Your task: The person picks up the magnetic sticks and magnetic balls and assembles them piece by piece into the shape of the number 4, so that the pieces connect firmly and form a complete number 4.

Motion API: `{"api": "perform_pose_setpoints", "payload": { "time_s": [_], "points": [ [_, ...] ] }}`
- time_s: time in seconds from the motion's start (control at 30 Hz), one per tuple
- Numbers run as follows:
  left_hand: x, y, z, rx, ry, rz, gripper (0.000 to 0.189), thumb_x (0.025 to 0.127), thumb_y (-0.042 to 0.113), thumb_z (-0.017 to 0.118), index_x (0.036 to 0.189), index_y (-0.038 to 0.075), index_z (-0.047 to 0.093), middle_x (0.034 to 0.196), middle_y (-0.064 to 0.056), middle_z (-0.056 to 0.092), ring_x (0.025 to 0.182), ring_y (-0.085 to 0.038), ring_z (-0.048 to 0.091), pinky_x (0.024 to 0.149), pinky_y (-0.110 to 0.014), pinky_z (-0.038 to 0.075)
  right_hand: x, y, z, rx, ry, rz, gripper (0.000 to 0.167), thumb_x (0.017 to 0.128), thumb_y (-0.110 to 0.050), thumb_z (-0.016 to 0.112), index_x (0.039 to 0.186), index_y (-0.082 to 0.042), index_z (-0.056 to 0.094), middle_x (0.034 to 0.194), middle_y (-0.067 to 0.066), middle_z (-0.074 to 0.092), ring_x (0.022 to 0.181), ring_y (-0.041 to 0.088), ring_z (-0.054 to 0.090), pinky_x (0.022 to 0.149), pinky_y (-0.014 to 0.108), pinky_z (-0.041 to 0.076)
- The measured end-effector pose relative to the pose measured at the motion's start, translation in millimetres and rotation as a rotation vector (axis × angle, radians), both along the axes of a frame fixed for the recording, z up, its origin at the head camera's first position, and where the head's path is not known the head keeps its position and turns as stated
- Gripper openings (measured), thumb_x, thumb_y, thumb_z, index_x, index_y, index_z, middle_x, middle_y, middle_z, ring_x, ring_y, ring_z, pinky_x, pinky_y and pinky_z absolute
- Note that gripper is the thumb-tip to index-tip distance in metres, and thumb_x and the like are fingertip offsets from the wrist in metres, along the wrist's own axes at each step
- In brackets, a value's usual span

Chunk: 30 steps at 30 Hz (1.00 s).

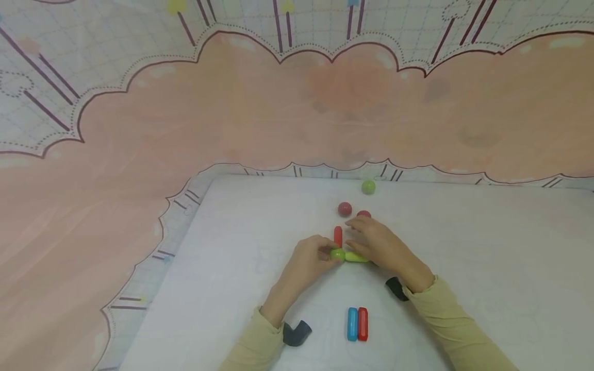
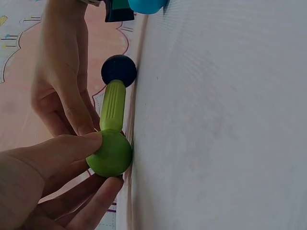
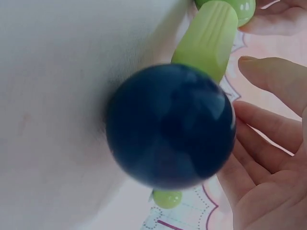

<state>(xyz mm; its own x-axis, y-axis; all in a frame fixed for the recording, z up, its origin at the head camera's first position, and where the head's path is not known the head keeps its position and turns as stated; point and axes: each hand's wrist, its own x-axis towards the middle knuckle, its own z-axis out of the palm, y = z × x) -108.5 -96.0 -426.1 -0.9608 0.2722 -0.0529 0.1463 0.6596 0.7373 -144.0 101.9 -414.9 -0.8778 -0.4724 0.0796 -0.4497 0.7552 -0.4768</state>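
A green ball (image 2: 111,154) is pinched between the thumb and fingers of my left hand (image 1: 308,260). From it runs a lime-green ridged rod (image 1: 356,256), with a dark blue ball (image 3: 170,125) at its other end; my right hand hides that ball in the head view. My right hand (image 1: 382,247) hovers beside the rod, its thumb and fingers spread apart and holding nothing in the right wrist view. A red rod (image 1: 338,236) extends away from the green ball in the head view.
Beyond the hands lie a red ball (image 1: 345,208), another red ball (image 1: 364,214) partly behind my right fingers, and a loose green ball (image 1: 368,187). Nearer me, a blue rod (image 1: 352,324) and a red rod (image 1: 363,324) lie side by side on the white table (image 1: 223,268).
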Motion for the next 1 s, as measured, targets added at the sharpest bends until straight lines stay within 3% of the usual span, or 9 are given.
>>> {"api": "perform_pose_setpoints", "payload": {
  "time_s": [0.37, 0.5, 0.7, 1.0],
  "points": [
    [3.3, 0.2, 5.0, -0.088, 0.038, -0.009, 0.027, 0.088, 0.021, 0.076, 0.114, 0.014, 0.072, 0.106, 0.001, 0.070, 0.095, -0.015, 0.062, 0.087, -0.031, 0.055, 1.5, 12, 6.1, 0.006, 0.056, -0.006, 0.049, 0.085, -0.019, 0.080, 0.128, -0.002, 0.063, 0.127, 0.015, 0.065, 0.121, 0.033, 0.059, 0.100, 0.048, 0.051],
    [3.2, 1.7, 6.2, -0.105, 0.044, -0.019, 0.027, 0.089, 0.021, 0.075, 0.115, 0.015, 0.071, 0.106, 0.002, 0.069, 0.096, -0.014, 0.061, 0.088, -0.031, 0.055, 0.7, 18, 8.4, 0.011, 0.082, -0.016, 0.049, 0.084, -0.019, 0.081, 0.127, -0.002, 0.063, 0.123, 0.014, 0.066, 0.117, 0.031, 0.061, 0.098, 0.046, 0.052],
    [2.9, 3.1, 9.3, -0.192, 0.110, -0.033, 0.027, 0.088, 0.022, 0.076, 0.114, 0.016, 0.071, 0.110, 0.002, 0.069, 0.105, -0.016, 0.061, 0.097, -0.034, 0.052, -2.6, 25, 12.1, -0.015, 0.065, -0.023, 0.046, 0.085, -0.017, 0.080, 0.126, -0.004, 0.064, 0.119, 0.012, 0.066, 0.111, 0.028, 0.063, 0.095, 0.046, 0.054],
    [-0.6, 19.5, 14.3, -0.218, 0.138, -0.120, 0.032, 0.087, 0.020, 0.078, 0.119, 0.019, 0.071, 0.119, 0.003, 0.068, 0.112, -0.014, 0.059, 0.099, -0.029, 0.050, -10.3, 33, 14.5, -0.033, 0.048, -0.061, 0.041, 0.087, -0.016, 0.077, 0.125, -0.006, 0.065, 0.123, 0.013, 0.065, 0.114, 0.030, 0.062, 0.096, 0.048, 0.053]
  ]
}}
